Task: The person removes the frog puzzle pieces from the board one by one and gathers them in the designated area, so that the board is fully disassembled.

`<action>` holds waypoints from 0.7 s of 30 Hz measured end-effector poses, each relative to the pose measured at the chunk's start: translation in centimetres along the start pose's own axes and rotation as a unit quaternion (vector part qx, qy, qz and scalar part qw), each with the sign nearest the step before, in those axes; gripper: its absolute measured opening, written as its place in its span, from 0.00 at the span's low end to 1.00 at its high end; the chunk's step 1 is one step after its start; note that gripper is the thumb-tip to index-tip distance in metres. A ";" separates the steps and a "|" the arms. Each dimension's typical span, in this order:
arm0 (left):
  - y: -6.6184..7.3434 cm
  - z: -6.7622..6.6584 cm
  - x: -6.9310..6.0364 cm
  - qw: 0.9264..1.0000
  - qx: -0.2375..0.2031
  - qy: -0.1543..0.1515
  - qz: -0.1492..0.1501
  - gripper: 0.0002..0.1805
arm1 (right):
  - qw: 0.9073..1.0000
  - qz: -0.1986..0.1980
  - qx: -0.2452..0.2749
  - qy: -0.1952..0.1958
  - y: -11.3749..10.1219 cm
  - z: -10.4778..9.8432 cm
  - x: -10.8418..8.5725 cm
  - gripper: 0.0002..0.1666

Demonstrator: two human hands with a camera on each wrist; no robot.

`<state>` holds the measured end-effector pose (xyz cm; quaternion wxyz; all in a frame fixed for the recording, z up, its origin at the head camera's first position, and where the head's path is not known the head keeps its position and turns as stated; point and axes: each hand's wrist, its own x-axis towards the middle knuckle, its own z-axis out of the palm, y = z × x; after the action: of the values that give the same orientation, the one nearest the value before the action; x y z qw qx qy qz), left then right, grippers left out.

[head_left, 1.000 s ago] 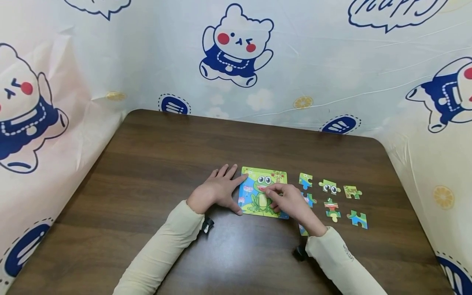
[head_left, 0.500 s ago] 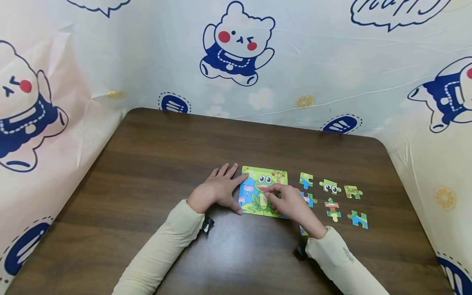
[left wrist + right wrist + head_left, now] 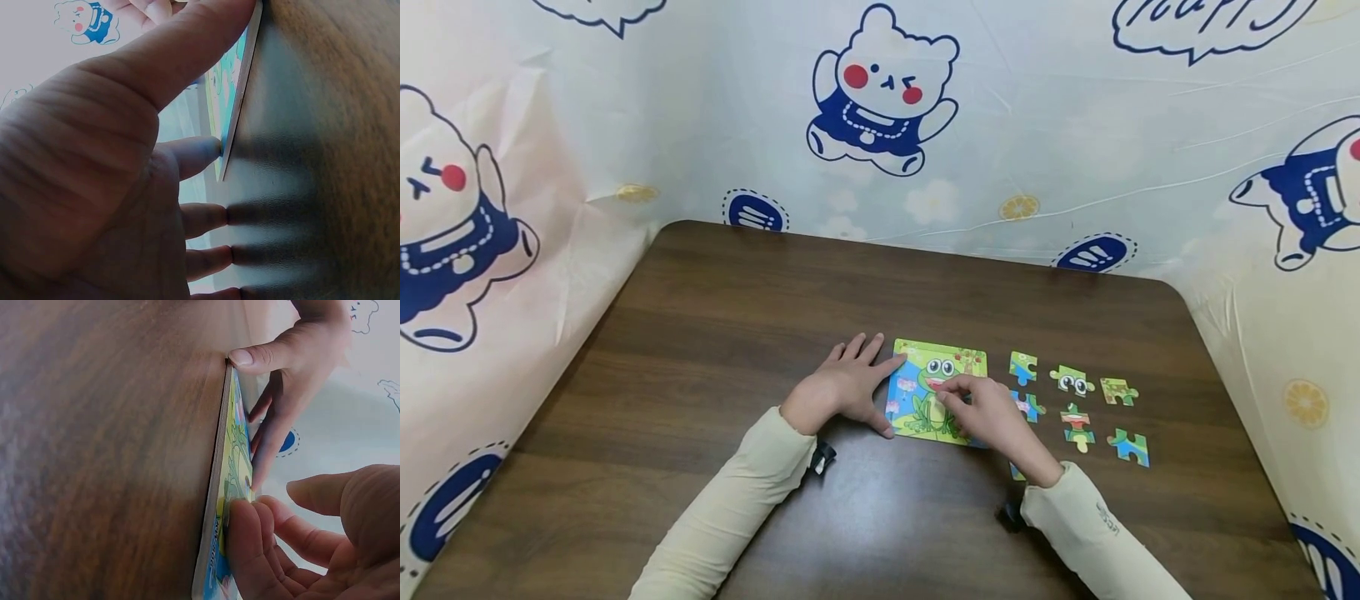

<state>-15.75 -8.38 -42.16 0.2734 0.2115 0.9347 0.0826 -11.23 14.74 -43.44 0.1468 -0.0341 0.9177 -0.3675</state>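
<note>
A square frog puzzle board (image 3: 928, 421) lies flat on the table, showing a green frog on blue and yellow-green. My left hand (image 3: 841, 392) is spread at its left side; thumb and index finger touch the board's edge, and the other fingertips rest on the table. Over the frog's body is my right hand (image 3: 988, 407), its bent fingers (image 3: 247, 540) touching the board in the right wrist view. A gap shows between that thumb (image 3: 312, 490) and the index finger, with no piece visible there. The hand hides the board's lower right part.
Several loose jigsaw pieces lie right of the board, among them one with eyes (image 3: 1071, 381), a red-mouth piece (image 3: 1074, 417) and a blue-green one (image 3: 1127, 447). The right forearm partly covers another piece (image 3: 1017, 472). A printed curtain (image 3: 700, 125) surrounds the brown table (image 3: 760, 292).
The board has shifted very slightly to the right in the head view. Both hands stay in nearly the same place, and the loose pieces lie as before.
</note>
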 end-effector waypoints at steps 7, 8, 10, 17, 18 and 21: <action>0.0 0.0 0.0 1.000 0.004 0.000 0.002 0.64 | 1.000 -0.005 0.010 0.013 -0.1 -0.3 -0.2 0.11; 0.0 0.0 0.0 1.000 0.004 0.000 0.002 0.64 | 1.000 -0.006 0.010 0.014 0.0 -0.3 -0.2 0.11; 0.0 0.0 0.0 1.000 0.004 0.000 0.002 0.64 | 1.000 -0.005 0.011 0.015 0.0 -0.3 -0.2 0.10; 0.0 0.0 0.0 1.000 0.003 0.001 0.002 0.64 | 1.000 -0.012 0.015 0.001 0.2 -0.5 -0.1 0.10; 0.0 0.0 0.0 1.000 0.004 0.002 0.001 0.64 | 1.000 -0.016 0.009 0.000 0.2 -0.5 -0.1 0.09; 0.0 0.0 0.0 1.000 0.007 0.004 0.001 0.64 | 1.000 -0.028 -0.005 -0.003 0.2 -0.5 -0.2 0.06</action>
<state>-15.74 -8.41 -42.12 0.2685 0.2136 0.9361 0.0773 -11.22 15.29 -43.19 0.1386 -0.0617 0.9178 -0.3668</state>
